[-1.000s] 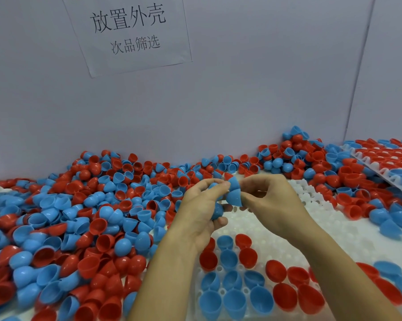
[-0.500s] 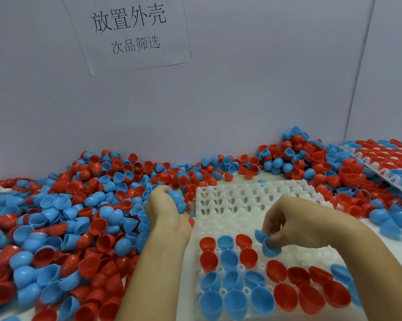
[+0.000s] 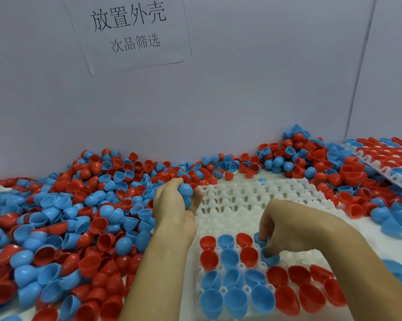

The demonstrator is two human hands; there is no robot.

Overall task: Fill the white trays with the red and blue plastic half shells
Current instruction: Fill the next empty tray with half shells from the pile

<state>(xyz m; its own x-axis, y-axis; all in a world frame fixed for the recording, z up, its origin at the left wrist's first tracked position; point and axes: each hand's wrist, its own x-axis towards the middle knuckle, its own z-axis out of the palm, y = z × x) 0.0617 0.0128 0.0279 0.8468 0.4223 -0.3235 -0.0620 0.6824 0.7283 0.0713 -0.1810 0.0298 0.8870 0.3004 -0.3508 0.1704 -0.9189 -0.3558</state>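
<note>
There is one view only, from a camera on the person's head, looking forward and down over both forearms at the table (image 3: pixel 366 230). It sits close: the white tray (image 3: pixel 246 200) fills the lower middle, and the grey wall (image 3: pixel 241 89) with its paper sign (image 3: pixel 128 31) stands just behind. The wide lens seems to bend the edges, so the far right tray (image 3: pixel 389 179) is cut off.

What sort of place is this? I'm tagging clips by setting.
Likely a factory sorting station: a heap of loose red and blue plastic half shells, a white moulded tray being filled, and a printed paper sign.
</note>
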